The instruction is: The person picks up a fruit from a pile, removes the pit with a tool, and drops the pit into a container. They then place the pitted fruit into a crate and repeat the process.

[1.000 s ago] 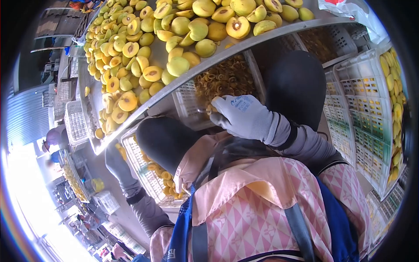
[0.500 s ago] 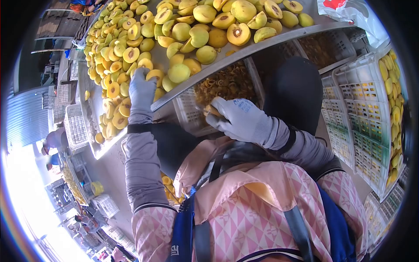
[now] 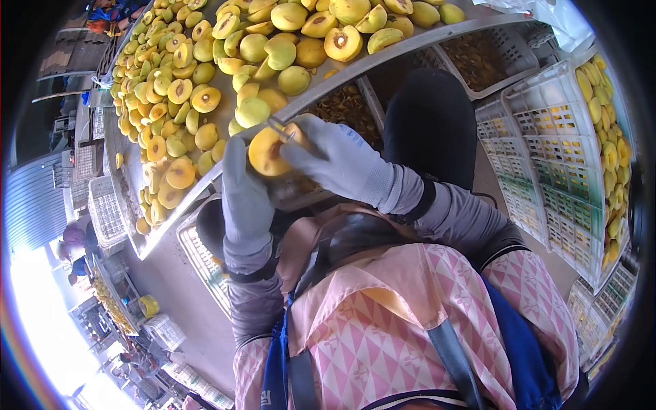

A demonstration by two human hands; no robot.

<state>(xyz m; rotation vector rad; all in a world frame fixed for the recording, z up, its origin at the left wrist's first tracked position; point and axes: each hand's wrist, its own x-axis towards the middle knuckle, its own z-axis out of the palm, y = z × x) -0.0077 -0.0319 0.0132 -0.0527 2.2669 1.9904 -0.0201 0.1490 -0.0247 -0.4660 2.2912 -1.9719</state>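
Note:
My gloved left hand (image 3: pixel 246 205) holds a halved yellow peach (image 3: pixel 265 153), cut face up with a brown hollow in the middle, just off the table's edge. My gloved right hand (image 3: pixel 345 162) is closed around a small metal-tipped tool (image 3: pixel 279 128), whose tip reaches over the peach half's rim. The tool's handle is mostly hidden by the fingers. Beyond my hands, many peach halves (image 3: pixel 205 99) lie heaped on the metal table (image 3: pixel 403 48).
Under the table, a crate holds brown scraps (image 3: pixel 345 109); another scrap crate (image 3: pixel 478 58) stands farther right. Tall white crates (image 3: pixel 547 150) with peach halves are at my right. A crate (image 3: pixel 195 256) sits by my left leg. People work in the far left background.
My left hand has come from the heap back toward my right hand, bringing a peach half. My right hand has moved up and left, and the tool now meets the fruit.

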